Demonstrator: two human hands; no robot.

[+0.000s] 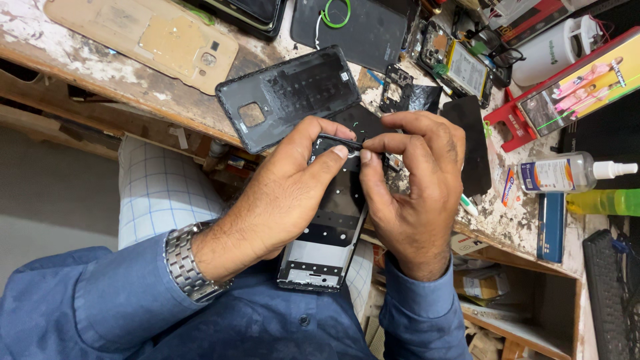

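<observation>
Bare black-and-silver phone frame (328, 227)

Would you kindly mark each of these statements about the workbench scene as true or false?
1. Both hands hold the phone frame over the lap. True.
2. The left hand wears a metal watch at the wrist. True.
3. The right hand holds a hammer. False: it pinches a thin dark strip together with the left hand.
4. The dark back cover lies on the floor. False: it rests on the bench.
5. A clear spray bottle lies on its side at the right. True.
</observation>
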